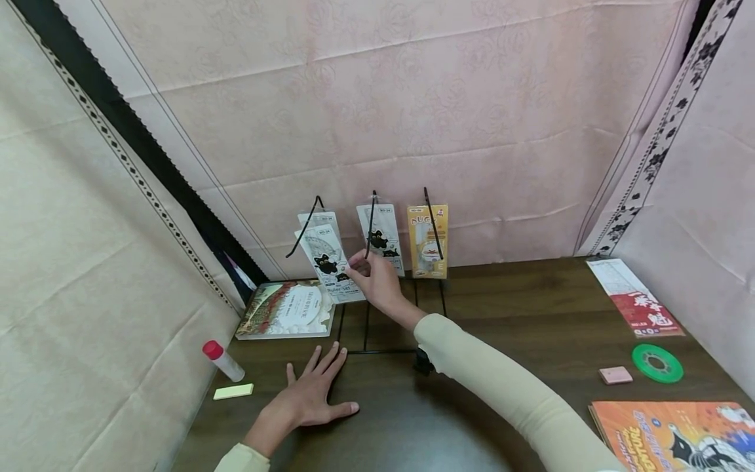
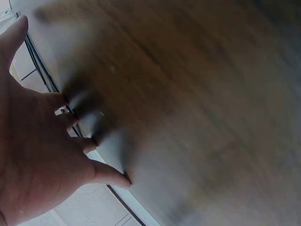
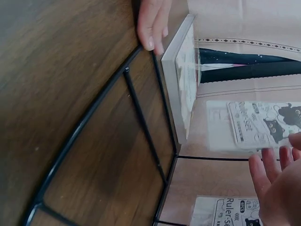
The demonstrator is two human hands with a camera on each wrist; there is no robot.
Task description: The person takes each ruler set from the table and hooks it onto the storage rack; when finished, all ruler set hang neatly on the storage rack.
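Note:
My right hand (image 1: pixel 380 282) pinches the right edge of a white ruler set packet (image 1: pixel 323 249) with a black cat print. This packet hangs tilted at the left hook (image 1: pixel 303 231) of a black wire rack (image 1: pixel 383 352), in front of another ruler set packet (image 1: pixel 318 217). A similar packet (image 1: pixel 386 226) is on the middle hook, and a yellow packet (image 1: pixel 420 229) is on the right one. With fingers spread, my left hand (image 1: pixel 309 396) rests on the table by the rack's front left corner. In the right wrist view, the fingers (image 3: pixel 270 165) partly overlap the packet's edge.
A book (image 1: pixel 286 311) lies left of the rack base. Nearer are a red-capped glue stick (image 1: pixel 227 364) and a pale yellow strip (image 1: pixel 232 391). At the right lie a red-and-white packet (image 1: pixel 643 305), a green ring (image 1: pixel 657 364), a pink eraser-like block (image 1: pixel 615 375) and an orange book (image 1: pixel 660 426).

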